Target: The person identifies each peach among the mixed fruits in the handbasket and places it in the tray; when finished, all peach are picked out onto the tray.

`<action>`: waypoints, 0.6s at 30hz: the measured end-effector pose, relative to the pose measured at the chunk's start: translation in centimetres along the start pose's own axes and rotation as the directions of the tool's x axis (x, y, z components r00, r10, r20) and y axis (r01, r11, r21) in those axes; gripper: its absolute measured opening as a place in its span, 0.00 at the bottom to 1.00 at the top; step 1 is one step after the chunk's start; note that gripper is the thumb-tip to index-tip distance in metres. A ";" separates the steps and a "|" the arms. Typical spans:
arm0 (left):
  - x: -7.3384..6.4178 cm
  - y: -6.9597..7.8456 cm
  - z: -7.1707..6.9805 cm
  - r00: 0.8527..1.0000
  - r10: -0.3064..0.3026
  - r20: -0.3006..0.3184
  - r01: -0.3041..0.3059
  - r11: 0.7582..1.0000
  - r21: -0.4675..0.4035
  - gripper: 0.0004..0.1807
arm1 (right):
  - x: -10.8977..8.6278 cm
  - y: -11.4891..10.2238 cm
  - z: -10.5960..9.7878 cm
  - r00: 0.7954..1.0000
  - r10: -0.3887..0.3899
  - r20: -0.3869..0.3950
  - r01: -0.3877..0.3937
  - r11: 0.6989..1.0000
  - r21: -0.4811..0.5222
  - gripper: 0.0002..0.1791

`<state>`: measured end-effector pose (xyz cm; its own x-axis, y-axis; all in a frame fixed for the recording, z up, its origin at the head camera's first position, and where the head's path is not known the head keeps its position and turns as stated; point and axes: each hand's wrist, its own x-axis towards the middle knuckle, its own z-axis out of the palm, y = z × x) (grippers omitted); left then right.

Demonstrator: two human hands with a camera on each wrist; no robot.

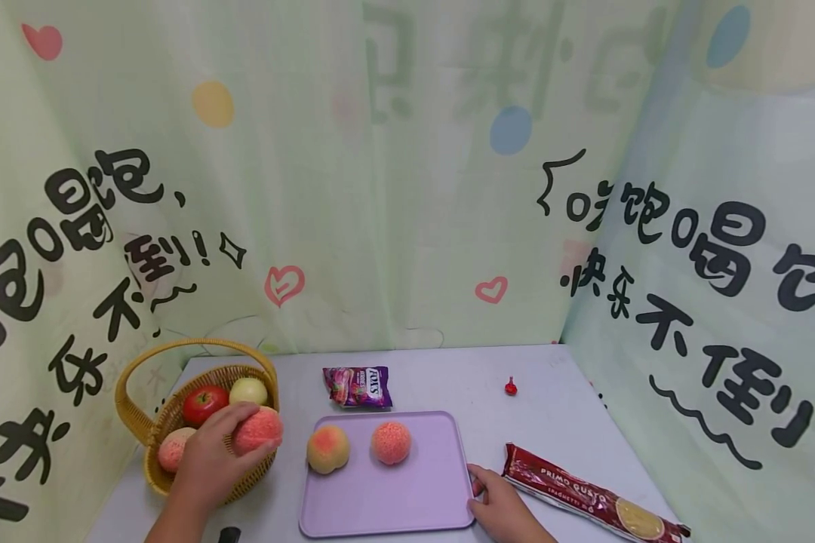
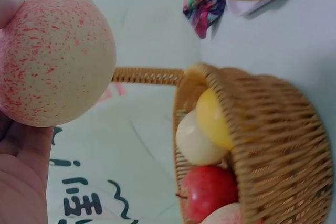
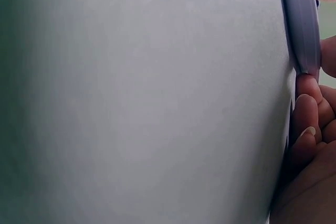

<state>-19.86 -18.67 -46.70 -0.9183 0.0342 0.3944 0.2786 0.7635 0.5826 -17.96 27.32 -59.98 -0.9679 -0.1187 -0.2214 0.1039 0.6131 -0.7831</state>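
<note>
Here's your left grip [image 1: 212,456], thumb and fingers wrapped round a peach [image 1: 259,430], pinching it firmly. That peach hangs raised over the tray side of the basket [image 2: 283,145], clear of the fruit below; handle it lightly, since its round skin looks apt to roll out if the thumb slips. Over to your right grip [image 1: 502,504]: thumb above, fingers curled beneath, pinching the right edge of the lilac tray [image 1: 387,501]. Light pressure will do; tip that edge and the two loose peaches, one yellowish [image 1: 328,449] and one pinker [image 1: 391,443], could roll. Inside the basket sit a red apple [image 1: 205,406], a pale fruit [image 2: 195,140], a yellow fruit [image 2: 212,115] and a speckled peach [image 1: 173,451]. Mind the arching handle [image 1: 130,392]; don't let your wrist knock it. Farther out on the desk [image 1: 441,385]: a purple snack packet [image 1: 358,387] behind the tray, a little red trinket [image 1: 511,388], and spaghetti [image 1: 594,494] beyond your right fingers.
</note>
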 end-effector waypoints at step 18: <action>-0.9 0.2 3.0 0.995 0.087 -0.047 -0.088 0.996 -0.018 0.31 | 0.0 0.0 0.0 0.999 0.036 0.016 -0.036 0.999 0.009 0.36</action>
<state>-19.77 -16.61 -49.06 -0.8765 0.0704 0.4762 0.3633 0.7458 0.5584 -17.99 27.30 -60.00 -0.9598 -0.1087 -0.2589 0.1412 0.6102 -0.7795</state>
